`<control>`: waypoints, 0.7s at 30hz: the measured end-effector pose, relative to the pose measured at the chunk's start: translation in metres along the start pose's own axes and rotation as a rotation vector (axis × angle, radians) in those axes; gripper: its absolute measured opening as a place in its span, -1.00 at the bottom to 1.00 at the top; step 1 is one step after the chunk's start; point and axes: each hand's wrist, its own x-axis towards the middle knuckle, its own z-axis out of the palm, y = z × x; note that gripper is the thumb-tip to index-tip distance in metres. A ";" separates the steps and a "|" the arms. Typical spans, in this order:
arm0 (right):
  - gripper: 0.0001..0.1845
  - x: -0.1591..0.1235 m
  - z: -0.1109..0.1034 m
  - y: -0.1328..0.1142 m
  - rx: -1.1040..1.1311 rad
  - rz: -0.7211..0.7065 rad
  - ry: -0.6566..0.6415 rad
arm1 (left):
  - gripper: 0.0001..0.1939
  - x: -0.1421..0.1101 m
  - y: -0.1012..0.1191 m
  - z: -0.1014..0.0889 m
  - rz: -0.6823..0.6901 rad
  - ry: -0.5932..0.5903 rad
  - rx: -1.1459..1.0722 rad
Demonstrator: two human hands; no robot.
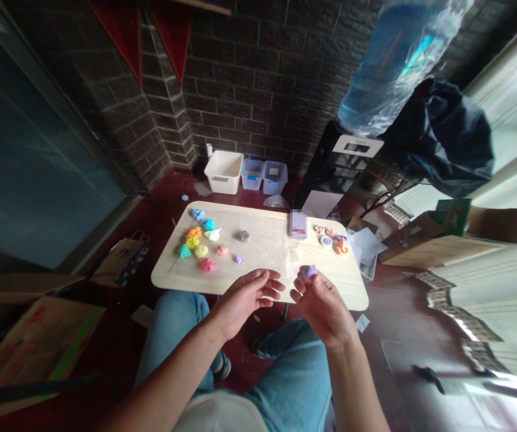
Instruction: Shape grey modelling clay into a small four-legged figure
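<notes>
A small lump of purple modelling clay [310, 271] is held in the fingers of my right hand [323, 300], above the near edge of the table [235, 282]. To its left, my left hand [251, 293] has its fingers apart with nothing in them. A smaller purple clay piece [239, 259] lies on the bubble-wrap sheet [265, 252] beyond my left hand. Several coloured clay lumps sit at the left, among them a pink one [206, 264], a green one [184, 251] and a blue one [197, 213]. A grey lump [242, 236] rests near the middle.
Shaped clay pieces, including an orange one [341, 245] and a round white-and-purple one [325, 241], lie at the table's right. A blurred card or box [298, 224] is at the back edge. Behind stand a white bin [224, 173], blue tubs [275, 179] and a water dispenser [330, 174].
</notes>
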 end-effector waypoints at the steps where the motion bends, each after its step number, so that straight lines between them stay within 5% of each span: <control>1: -0.74 0.000 0.001 0.001 0.076 0.051 -0.029 | -0.65 0.001 0.000 0.001 0.000 -0.001 -0.008; 5: -0.68 0.002 -0.001 0.005 0.146 0.120 -0.060 | -0.67 0.003 -0.002 -0.002 -0.008 -0.002 -0.029; 9: -0.57 0.025 -0.030 0.014 -0.332 -0.120 0.187 | -0.69 0.004 -0.004 -0.007 -0.028 0.032 -0.020; 14: -0.67 0.088 -0.111 0.015 -0.625 -0.284 0.482 | -0.68 0.005 -0.006 -0.010 -0.081 0.086 0.007; 21: -0.64 0.163 -0.228 0.011 -0.982 -0.293 0.785 | -0.64 0.013 -0.008 -0.016 -0.119 0.163 0.046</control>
